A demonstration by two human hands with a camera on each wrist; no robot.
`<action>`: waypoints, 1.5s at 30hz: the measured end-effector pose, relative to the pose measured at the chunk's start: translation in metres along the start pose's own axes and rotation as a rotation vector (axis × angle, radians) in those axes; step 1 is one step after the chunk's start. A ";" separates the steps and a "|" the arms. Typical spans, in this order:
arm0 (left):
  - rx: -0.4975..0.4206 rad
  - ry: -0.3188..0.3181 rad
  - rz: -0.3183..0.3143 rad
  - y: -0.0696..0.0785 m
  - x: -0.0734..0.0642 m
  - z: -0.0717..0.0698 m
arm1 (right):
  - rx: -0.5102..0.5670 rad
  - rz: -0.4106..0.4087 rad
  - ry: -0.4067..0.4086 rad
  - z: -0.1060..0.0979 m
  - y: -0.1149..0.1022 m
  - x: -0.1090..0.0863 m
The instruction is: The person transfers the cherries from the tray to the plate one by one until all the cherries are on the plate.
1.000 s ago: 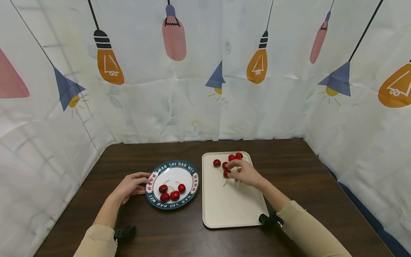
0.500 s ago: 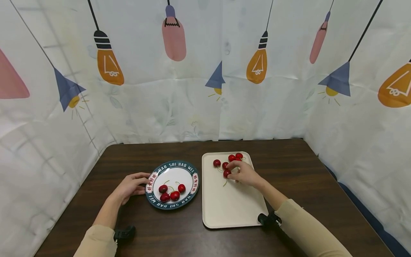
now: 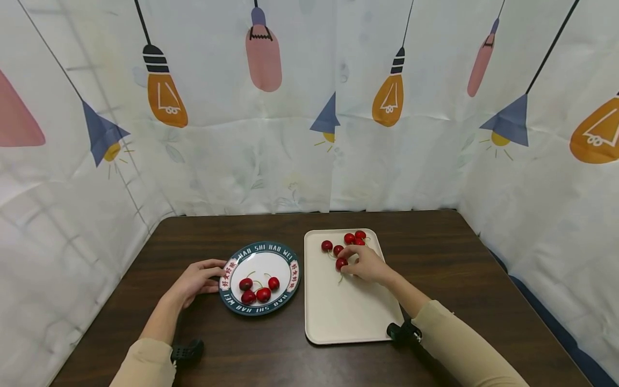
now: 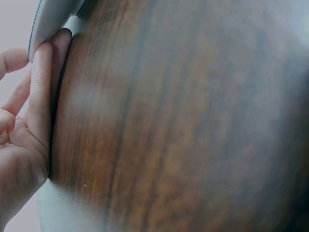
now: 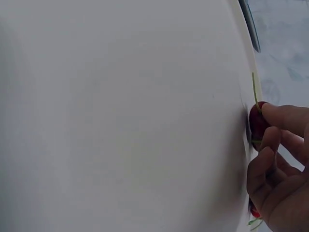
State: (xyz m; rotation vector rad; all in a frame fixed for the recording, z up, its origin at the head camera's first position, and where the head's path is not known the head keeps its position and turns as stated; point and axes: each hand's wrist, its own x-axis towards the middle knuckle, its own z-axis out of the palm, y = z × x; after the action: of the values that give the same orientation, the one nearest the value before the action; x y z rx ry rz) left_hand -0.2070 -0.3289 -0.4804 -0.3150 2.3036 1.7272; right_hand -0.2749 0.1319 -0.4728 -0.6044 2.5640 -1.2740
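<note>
My left hand point(image 3: 195, 279) is at the left rim of a round plate point(image 3: 282, 307) with a dark green border and white middle. In the left wrist view its fingers point(image 4: 41, 77) lie on both sides of the rim, pinching it. Several red cherries point(image 3: 263, 294) with green stems lie on this plate. Over a cream tray point(image 3: 348, 317), my right hand point(image 3: 368, 264) pinches a dark red cherry point(image 5: 258, 123) between thumb and fingertips, its stem sticking out. More cherries point(image 3: 326, 245) lie at the tray's far end, some partly hidden behind the fingers.
The tray stands right of the plate on a dark wooden table point(image 3: 271, 355). A white curtain point(image 3: 290, 172) printed with lamps hangs behind and at both sides. Black wrist devices point(image 3: 188, 350) sit at both sleeves.
My right hand has shifted slightly toward me on the tray, and the cherry at its fingertips has moved a little with its stem. My left hand and the plate stay still.
</note>
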 end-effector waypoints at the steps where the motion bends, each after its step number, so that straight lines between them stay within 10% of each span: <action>1: 0.001 -0.001 0.000 0.000 0.000 0.000 | -0.002 -0.001 0.000 0.000 -0.001 0.000; 45: 0.008 -0.005 -0.004 0.001 -0.001 -0.001 | 0.061 -0.101 -0.171 0.056 -0.068 0.028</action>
State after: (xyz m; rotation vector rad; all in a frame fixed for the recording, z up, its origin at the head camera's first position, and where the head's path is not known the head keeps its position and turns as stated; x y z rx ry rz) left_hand -0.2066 -0.3299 -0.4792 -0.3136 2.3042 1.7143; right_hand -0.2616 0.0428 -0.4527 -0.8026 2.3751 -1.2670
